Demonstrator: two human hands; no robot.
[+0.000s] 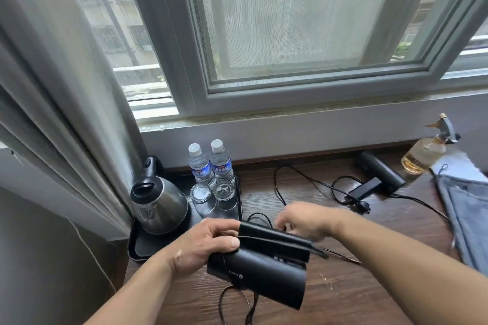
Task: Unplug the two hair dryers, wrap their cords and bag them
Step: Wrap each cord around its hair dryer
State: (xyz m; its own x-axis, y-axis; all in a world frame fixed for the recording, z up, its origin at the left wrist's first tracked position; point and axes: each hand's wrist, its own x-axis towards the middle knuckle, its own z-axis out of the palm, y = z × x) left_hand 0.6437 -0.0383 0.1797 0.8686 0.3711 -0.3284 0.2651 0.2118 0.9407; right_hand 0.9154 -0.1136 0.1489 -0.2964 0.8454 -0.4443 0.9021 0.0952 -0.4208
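Dark wooden desk (343,293) below a window: at lower centre the left grip (208,243) clasps the folded hair dryer (258,274). The blurred right grip (303,221) is just behind it at its cord (318,251); whether it holds anything is unclear. A second hair dryer (380,174) lies at centre right.

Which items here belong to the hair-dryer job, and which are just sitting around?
Job: held hair dryer, gripped by the left hand; right hand by its cord; second hair dryer on the desk; grey bag.
Lying about: kettle, tray, two water bottles, two glasses, spray bottle.

Head view — forward-down, close over desk (343,290); edges seemingly warped.
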